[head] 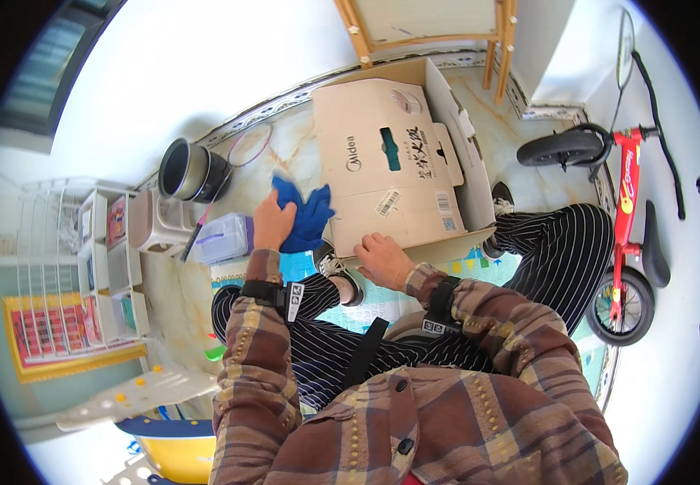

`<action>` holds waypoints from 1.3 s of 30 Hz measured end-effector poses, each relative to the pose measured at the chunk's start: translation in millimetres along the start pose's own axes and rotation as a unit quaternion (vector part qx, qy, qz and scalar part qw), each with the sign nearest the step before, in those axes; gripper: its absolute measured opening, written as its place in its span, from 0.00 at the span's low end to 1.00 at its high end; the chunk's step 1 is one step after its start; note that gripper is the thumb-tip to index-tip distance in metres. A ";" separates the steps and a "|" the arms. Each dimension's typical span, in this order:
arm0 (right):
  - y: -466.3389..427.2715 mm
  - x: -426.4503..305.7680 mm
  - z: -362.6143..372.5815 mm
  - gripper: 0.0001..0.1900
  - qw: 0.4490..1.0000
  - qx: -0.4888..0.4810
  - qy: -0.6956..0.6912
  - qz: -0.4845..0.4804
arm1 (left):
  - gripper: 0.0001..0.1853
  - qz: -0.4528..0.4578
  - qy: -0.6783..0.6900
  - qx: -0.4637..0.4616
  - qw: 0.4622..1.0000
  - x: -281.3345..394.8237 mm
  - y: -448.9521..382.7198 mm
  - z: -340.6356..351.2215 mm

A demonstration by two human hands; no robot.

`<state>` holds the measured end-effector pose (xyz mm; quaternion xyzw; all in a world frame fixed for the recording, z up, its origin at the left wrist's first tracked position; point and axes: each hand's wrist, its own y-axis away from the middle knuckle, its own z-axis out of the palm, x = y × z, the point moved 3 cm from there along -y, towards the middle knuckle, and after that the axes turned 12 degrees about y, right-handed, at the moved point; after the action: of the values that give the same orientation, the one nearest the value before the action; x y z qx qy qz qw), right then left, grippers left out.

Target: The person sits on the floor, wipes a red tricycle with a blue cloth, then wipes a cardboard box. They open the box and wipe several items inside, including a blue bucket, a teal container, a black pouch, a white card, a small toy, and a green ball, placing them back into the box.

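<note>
A blue cloth (pixel 305 217), perhaps a garment, hangs bunched from my left hand (pixel 273 223), left of a large cardboard box (pixel 365 163). My right hand (pixel 385 262) rests with bent fingers at the near edge of the box's flap, holding nothing that shows. This printed flap lies over most of the box top and has a cut-out handle hole. Along the right side the box gapes, and a smaller side flap with a notch stands there. What lies inside is hidden.
At left are a cooking pot (pixel 185 170), a badminton racket (pixel 204 216), a lidded plastic container (pixel 222 237), a plastic stool (pixel 159 221) and a wire rack (pixel 53 267). A red balance bike (pixel 627 182) stands right; a wooden-framed easel (pixel 359 36) stands behind the box.
</note>
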<state>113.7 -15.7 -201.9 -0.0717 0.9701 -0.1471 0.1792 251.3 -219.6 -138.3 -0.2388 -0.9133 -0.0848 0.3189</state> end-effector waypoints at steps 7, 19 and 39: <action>-20.2 -13.8 13.5 0.10 1.000 -0.027 -0.001 -0.003 | 0.27 -0.069 0.173 -0.169 0.968 -43.5 71.8 71.1; 20.3 4.2 -35.9 0.11 0.977 -0.184 -0.056 -0.087 | 0.34 -0.035 0.188 -0.226 0.955 -12.6 49.0 95.9; 65.8 -5.0 -50.2 0.09 0.949 -0.248 -0.073 -0.178 | 0.33 -0.032 0.220 -0.229 0.948 -31.0 46.5 113.2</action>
<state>94.1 60.6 -175.9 -0.2962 0.9317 0.0745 0.1966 233.9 -156.2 -246.0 -0.2511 -0.7834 -0.3525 0.4460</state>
